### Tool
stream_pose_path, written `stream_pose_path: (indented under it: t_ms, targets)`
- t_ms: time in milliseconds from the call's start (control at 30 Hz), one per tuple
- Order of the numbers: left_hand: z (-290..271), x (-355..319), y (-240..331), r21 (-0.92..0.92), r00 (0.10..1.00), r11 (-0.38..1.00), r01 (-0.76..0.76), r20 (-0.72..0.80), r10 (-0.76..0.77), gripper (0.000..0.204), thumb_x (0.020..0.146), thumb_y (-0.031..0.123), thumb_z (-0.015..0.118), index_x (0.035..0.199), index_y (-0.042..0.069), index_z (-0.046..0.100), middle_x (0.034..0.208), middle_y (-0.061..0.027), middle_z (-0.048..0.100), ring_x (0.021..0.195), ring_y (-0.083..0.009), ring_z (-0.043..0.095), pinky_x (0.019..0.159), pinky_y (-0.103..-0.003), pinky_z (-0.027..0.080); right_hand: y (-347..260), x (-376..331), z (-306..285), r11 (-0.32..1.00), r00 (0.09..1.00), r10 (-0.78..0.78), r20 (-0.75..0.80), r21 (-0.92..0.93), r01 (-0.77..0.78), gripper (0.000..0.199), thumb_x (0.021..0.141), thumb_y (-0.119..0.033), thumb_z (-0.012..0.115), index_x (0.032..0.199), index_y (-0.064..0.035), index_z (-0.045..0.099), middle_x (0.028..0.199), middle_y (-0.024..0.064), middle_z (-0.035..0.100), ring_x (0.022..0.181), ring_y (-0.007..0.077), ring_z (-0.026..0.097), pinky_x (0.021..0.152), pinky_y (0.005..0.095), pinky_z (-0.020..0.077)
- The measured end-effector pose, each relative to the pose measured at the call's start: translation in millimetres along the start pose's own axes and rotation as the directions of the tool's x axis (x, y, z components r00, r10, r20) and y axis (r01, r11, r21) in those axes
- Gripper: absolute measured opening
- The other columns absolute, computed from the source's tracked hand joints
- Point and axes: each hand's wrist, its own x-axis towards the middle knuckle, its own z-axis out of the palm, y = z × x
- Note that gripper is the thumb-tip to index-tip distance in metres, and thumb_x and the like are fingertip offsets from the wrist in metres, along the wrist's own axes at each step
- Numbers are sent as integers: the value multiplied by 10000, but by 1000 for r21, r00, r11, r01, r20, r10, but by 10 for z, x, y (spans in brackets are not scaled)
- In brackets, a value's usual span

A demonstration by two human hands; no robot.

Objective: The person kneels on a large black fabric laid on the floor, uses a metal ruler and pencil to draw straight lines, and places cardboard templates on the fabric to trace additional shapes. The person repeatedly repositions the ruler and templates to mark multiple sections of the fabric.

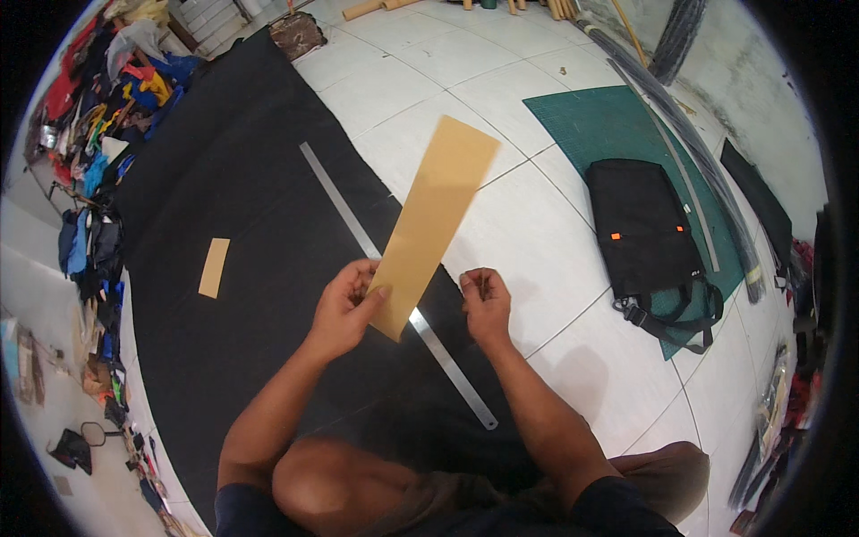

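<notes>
A long tan cardboard piece (443,192) is pinched near its lower end between the thumb and fingers of my left hand (349,304). It is held up at a slant over the black fabric (242,179). To the right of the card, my right hand (488,304) is raised with fingertips pressed together; whatever they hold, if anything, is too small to make out. A steel ruler (452,367) lies diagonally on the fabric, partly hidden by the card and my left hand. Farther left, a small tan card (214,268) rests flat on the same fabric.
On the right, a black bag (640,215) with orange tabs and a strap lies on a green cutting mat (573,116). A thin metal strip (689,188) and a long wrapped roll (716,197) are beside it. Colourful fabric scraps (152,80) pile along the left.
</notes>
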Motion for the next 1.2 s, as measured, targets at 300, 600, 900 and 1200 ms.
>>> stream_pose_path:
  t_ms: [300,600,900,1200]
  targets:
    - [198,59,-171,-44,996,996,75,-50,-77,632,986,13,603,1570,44,362,1039,-35,671,927,-87,638,840,-268,506,-355,196,-229,998,999,31,8,-50,-31,246,1011,-242,691,935,-12,650,776,0,612,679,75,518,602,258,421]
    - [228,-74,-324,-109,991,985,130,2,-131,550,970,41,655,1482,40,454,1082,-59,691,999,-141,662,907,-321,519,-604,-47,72,911,859,236,454,203,-358,301,1005,-226,688,1229,-28,654,1036,23,699,749,58,592,593,212,415]
    - [403,-203,-422,-94,992,988,121,-18,-123,383,972,78,667,1340,0,595,1023,-26,703,907,-102,647,806,-275,521,-507,-86,-24,978,866,157,475,50,-204,220,1009,-90,659,1210,1,649,1109,35,690,1033,105,611,914,285,486]
    - [282,-217,-609,-701,917,611,368,164,-364,278,1006,153,608,1255,32,637,1096,-62,690,967,-144,662,856,-293,533,-367,-191,-133,937,802,-89,590,-224,268,286,954,-22,631,1236,2,669,1234,81,657,1209,181,603,1003,317,485]
